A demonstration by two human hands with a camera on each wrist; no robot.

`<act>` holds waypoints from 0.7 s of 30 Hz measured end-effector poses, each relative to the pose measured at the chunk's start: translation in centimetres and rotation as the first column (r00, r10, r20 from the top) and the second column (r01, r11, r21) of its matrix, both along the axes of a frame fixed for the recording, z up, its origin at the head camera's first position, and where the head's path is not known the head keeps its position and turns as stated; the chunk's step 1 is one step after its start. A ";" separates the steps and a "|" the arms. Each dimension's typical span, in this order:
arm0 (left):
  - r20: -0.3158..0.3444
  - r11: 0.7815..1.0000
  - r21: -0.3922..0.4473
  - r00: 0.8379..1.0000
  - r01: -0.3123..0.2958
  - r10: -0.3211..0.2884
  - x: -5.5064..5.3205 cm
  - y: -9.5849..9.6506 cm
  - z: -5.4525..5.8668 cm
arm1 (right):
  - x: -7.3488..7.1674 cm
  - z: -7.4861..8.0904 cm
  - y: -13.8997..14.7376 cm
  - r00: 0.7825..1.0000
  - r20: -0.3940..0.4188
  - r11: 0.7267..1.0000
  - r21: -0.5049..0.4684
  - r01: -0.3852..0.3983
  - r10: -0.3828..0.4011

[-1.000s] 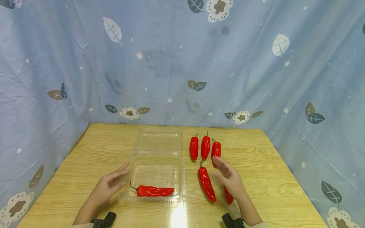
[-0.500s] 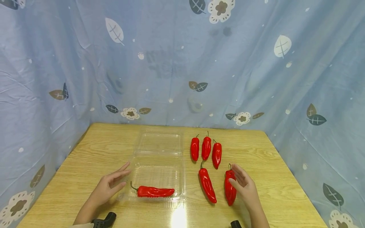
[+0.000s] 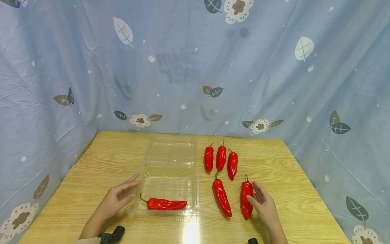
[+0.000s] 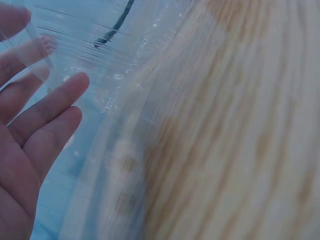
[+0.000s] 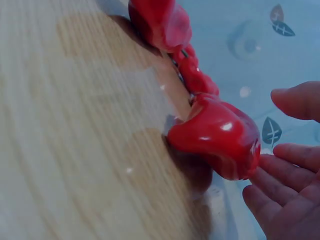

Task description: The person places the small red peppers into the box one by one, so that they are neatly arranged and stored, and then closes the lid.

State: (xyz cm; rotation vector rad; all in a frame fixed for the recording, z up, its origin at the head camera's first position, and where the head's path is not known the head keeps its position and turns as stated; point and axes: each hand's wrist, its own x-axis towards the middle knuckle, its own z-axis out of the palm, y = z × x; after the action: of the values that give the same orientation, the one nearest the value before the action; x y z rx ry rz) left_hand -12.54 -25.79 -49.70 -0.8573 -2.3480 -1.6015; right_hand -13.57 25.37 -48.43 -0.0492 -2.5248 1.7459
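My right hand (image 3: 265, 206) is at the right side of a red chili pepper (image 3: 245, 193), its thumb over the pepper's near side and its fingers extended along the far flank. In the right wrist view the fingertips (image 5: 257, 192) reach the end of that pepper, while the thumb stands apart from it. By the left edge of a clear plastic clamshell box (image 3: 167, 186), my left hand (image 3: 115, 199) stays with fingers spread and loosely bent, holding nothing. One red pepper (image 3: 166, 204) lies crosswise along the box's front, its stem to the left.
Several more red peppers lie on the wooden table (image 3: 283, 169) between the box and my right hand: one slanted pepper (image 3: 222, 198) in front, others such as the leftmost pepper (image 3: 208, 159) behind. The box's lid (image 3: 172, 152) lies folded back. A blue patterned curtain (image 3: 182, 67) surrounds the table.
My right hand has moved right and toward me, from above the middle peppers to beside the rightmost pepper, uncovering it. My left hand has stayed in place.
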 end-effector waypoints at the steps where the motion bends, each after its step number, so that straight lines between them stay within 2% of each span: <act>1: -0.001 1.000 -0.002 1.000 -0.002 0.002 0.0 0.0 0.0 | 0.0 -0.1 0.0 1.000 0.004 1.000 0.004 -0.001 0.001; 5: 0.001 1.000 -0.004 1.000 -0.002 0.002 0.0 0.0 0.0 | -0.2 -0.2 0.0 1.000 0.005 1.000 0.010 -0.014 0.014; 13: -0.004 1.000 0.003 1.000 0.006 -0.006 0.0 0.0 0.2 | -0.3 -0.3 0.0 0.998 0.066 0.991 0.135 -0.002 -0.007; 21: -0.007 1.000 -0.006 1.000 0.001 -0.001 -0.1 0.0 0.1 | 0.0 -0.1 0.1 0.993 0.114 0.980 0.197 -0.001 -0.022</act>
State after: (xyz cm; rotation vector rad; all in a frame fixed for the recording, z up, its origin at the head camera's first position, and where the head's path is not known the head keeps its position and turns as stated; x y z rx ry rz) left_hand -12.59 -25.77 -49.59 -0.8640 -2.3488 -1.5896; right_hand -13.52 25.50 -48.56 -0.1575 -2.7613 1.5217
